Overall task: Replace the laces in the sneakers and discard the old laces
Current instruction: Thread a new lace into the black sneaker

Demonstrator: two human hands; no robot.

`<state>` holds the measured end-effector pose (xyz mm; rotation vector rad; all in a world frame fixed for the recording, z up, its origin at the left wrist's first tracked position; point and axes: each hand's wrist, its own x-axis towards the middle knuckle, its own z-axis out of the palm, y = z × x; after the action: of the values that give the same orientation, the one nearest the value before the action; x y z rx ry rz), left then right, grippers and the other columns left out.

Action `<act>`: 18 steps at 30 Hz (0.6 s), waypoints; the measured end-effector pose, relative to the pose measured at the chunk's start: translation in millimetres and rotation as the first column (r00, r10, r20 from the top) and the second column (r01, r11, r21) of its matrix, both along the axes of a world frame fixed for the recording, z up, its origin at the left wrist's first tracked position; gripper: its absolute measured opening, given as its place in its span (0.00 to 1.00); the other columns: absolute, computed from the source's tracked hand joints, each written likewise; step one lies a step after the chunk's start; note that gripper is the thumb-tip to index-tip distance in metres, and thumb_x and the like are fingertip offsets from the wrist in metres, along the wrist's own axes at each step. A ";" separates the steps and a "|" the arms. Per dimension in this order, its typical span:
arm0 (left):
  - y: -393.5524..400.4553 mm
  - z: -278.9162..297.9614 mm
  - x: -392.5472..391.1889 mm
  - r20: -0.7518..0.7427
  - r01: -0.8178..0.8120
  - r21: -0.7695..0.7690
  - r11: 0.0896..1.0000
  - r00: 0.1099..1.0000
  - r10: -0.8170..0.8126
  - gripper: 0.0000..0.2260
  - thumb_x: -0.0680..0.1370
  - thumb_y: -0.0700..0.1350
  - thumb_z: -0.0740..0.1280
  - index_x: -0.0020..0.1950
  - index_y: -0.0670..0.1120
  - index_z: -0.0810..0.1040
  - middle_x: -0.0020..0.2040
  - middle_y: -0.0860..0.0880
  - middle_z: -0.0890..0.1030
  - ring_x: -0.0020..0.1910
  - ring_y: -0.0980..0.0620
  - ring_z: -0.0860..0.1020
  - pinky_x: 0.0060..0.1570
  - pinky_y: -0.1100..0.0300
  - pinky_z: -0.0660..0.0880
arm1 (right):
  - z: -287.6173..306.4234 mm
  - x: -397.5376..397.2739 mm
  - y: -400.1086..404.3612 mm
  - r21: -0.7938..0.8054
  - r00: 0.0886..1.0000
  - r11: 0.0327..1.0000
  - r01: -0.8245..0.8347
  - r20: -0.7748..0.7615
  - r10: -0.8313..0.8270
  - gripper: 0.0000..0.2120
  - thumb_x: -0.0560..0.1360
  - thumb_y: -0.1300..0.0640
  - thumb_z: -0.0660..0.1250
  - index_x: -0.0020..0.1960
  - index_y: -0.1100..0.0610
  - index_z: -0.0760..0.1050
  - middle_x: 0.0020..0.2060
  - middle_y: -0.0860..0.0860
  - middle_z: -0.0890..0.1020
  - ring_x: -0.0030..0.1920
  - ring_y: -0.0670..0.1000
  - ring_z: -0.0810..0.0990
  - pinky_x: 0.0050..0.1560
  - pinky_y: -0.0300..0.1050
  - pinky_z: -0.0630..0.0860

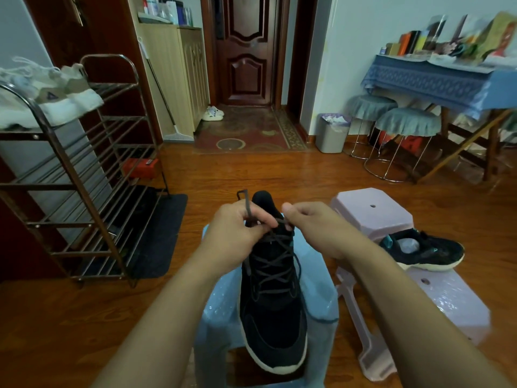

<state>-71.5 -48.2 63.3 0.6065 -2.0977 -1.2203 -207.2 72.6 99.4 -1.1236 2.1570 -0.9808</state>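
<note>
Nearest me, the black sneaker (272, 298) stands lengthwise on the blue stool (321, 317), toe at the stool's near edge and heel at its far edge, with the dark lace (275, 264) crossed up its eyelets. At the sneaker's collar I see my left hand (235, 231) pinching one lace end (it sticks up past the knuckles) and my right hand (310, 222) pinching the other. Farther right, the second sneaker (425, 252) lies across the pink stool (372, 211), and beyond, by the wall, stands a grey bin (333, 134).
</note>
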 end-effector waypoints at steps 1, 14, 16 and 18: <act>4.7 -4.0 -4.3 -0.041 -0.104 -0.124 0.987 0.994 0.100 0.13 0.73 0.30 0.72 0.39 0.48 0.83 0.40 0.54 0.81 0.43 0.59 0.79 0.44 0.69 0.71 | 2.3 3.2 -3.3 0.018 1.000 1.000 0.012 0.016 -0.012 0.27 0.83 0.38 0.55 0.39 0.56 0.78 0.28 0.47 0.69 0.27 0.46 0.65 0.32 0.41 0.62; 14.0 -4.9 -2.9 -0.227 0.063 0.497 0.866 0.972 0.060 0.15 0.85 0.46 0.63 0.44 0.47 0.86 0.49 0.48 0.87 0.50 0.53 0.83 0.59 0.55 0.76 | -8.1 10.8 -13.1 -0.612 0.652 0.641 0.463 0.725 0.222 0.11 0.84 0.57 0.60 0.46 0.56 0.78 0.45 0.52 0.82 0.47 0.51 0.80 0.57 0.48 0.77; 14.3 -1.8 1.8 -0.252 0.093 0.618 0.781 0.964 0.084 0.24 0.86 0.53 0.58 0.37 0.48 0.84 0.54 0.48 0.87 0.57 0.53 0.83 0.62 0.54 0.73 | -8.0 4.7 -4.8 -0.585 0.469 0.590 0.556 0.807 0.358 0.12 0.85 0.55 0.58 0.45 0.56 0.74 0.49 0.55 0.83 0.49 0.53 0.82 0.63 0.54 0.78; 15.0 -3.6 6.2 -0.214 0.043 0.754 0.656 0.960 0.182 0.26 0.86 0.56 0.56 0.35 0.48 0.81 0.54 0.48 0.87 0.58 0.51 0.81 0.60 0.53 0.71 | -15.1 -3.2 3.3 -0.497 0.369 0.550 0.671 0.868 0.333 0.13 0.86 0.54 0.56 0.45 0.56 0.72 0.39 0.52 0.80 0.39 0.51 0.80 0.61 0.56 0.79</act>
<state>-65.3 -33.2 59.7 0.8024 -1.2461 -2.0151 -210.4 75.9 84.3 -0.2745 0.7474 -2.2272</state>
